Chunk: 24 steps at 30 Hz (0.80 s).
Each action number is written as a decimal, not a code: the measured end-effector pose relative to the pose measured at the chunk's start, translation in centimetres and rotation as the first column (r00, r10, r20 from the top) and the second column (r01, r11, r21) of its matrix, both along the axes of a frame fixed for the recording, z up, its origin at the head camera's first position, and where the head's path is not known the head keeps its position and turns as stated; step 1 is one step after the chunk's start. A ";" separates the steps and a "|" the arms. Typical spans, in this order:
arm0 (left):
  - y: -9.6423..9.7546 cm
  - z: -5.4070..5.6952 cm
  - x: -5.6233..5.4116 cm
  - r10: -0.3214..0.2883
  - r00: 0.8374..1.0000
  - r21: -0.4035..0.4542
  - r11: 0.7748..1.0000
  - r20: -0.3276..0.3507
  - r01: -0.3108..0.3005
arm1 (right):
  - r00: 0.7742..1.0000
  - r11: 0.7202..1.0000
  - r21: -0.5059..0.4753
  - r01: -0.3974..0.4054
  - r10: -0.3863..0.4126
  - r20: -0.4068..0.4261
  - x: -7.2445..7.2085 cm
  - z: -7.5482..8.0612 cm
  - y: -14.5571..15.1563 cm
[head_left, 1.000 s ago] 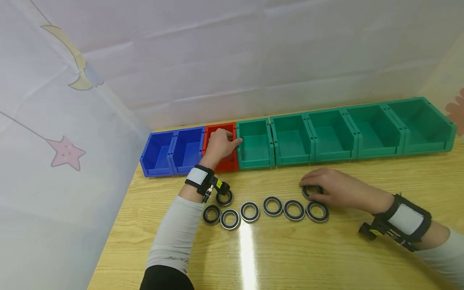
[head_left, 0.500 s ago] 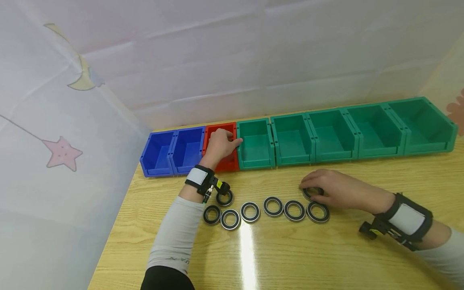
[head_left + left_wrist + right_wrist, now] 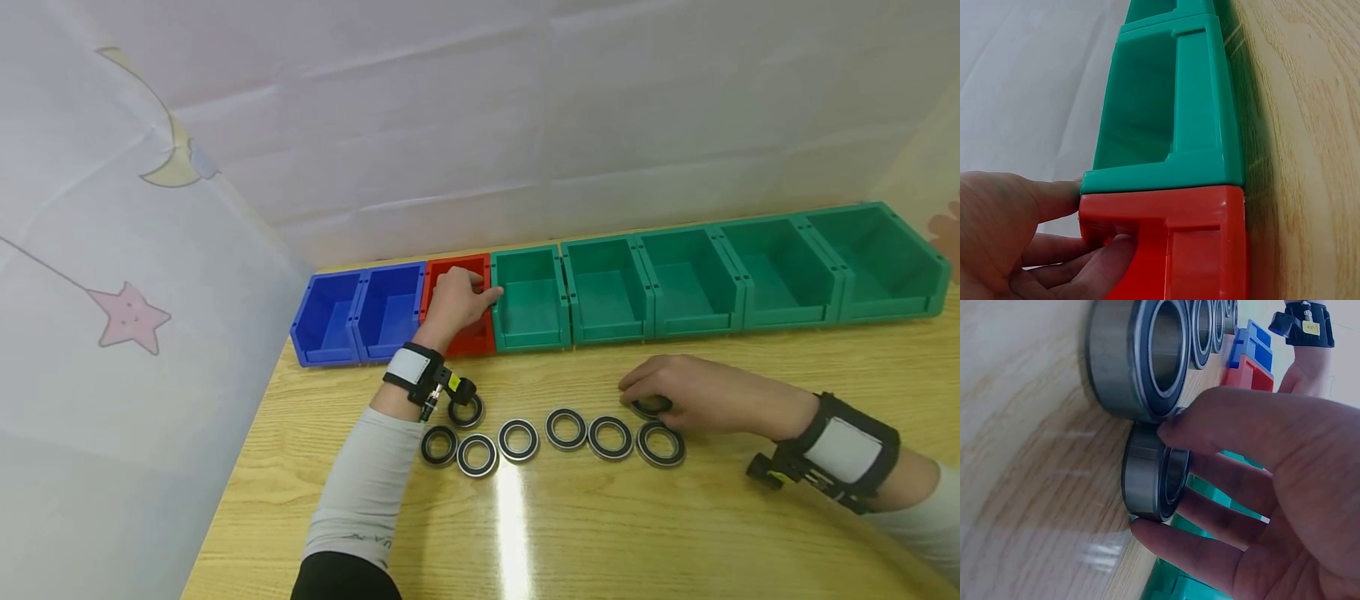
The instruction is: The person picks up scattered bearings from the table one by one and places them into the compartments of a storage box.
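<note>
In the head view my left hand [image 3: 453, 304] reaches over the red bin [image 3: 474, 343]. The left wrist view shows its fingers inside this bin and the thumb by the edge of the neighbouring green bin [image 3: 1197, 106], pinching the side wall where the two bins meet. My right hand [image 3: 690, 393] holds a ball bearing [image 3: 1142, 478] that lies flat on the table, thumb on one side of its rim and a fingertip on the other. Touching or nearly touching that one is another bearing [image 3: 1116, 359], just in front of it in the head view.
Several more bearings [image 3: 517, 440] lie in a loose curved row on the wooden table [image 3: 600, 533]. Along the wall [image 3: 450, 108] stands a row of bins: blue bins [image 3: 326, 312] at the left, then red, then several green bins [image 3: 690, 287].
My right hand has drawn in a little over its bearing and covers more of it. The neighbouring bearing has shifted very slightly. My left hand stays in place at the red bin.
</note>
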<state>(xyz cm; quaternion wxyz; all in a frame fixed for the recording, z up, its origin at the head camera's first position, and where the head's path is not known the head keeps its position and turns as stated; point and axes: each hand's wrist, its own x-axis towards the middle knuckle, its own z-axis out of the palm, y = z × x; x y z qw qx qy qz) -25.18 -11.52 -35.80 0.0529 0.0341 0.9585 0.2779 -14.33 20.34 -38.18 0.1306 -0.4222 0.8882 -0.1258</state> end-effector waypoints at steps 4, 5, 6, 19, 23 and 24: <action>0.0 0.0 0.1 0.003 1.000 0.003 1.000 0.003 -0.003 | 1.000 1.000 -0.007 -0.017 0.017 -0.023 0.0 -0.2 0.0; 0.1 0.1 0.1 0.003 1.000 0.003 1.000 0.003 -0.003 | 0.999 1.000 -0.012 -0.024 0.023 -0.036 -0.1 -0.3 0.1; 0.1 0.1 0.1 0.003 1.000 0.004 1.000 0.002 -0.003 | 0.998 0.999 -0.019 -0.030 0.029 -0.050 -0.1 -0.4 0.1; 0.0 -0.1 0.1 0.000 1.000 -0.008 1.000 -0.012 -0.001 | 0.985 0.994 -0.029 -0.107 0.102 -0.142 -0.3 -0.8 0.4; 0.0 -0.1 0.1 0.002 1.000 -0.005 1.000 -0.014 -0.002 | 0.982 0.994 -0.013 -0.109 0.106 -0.156 -0.3 -0.7 0.6; 0.0 -0.1 0.1 0.003 1.000 -0.003 1.000 -0.013 -0.003 | 0.982 0.994 -0.010 -0.107 0.104 -0.159 -0.3 -0.7 0.7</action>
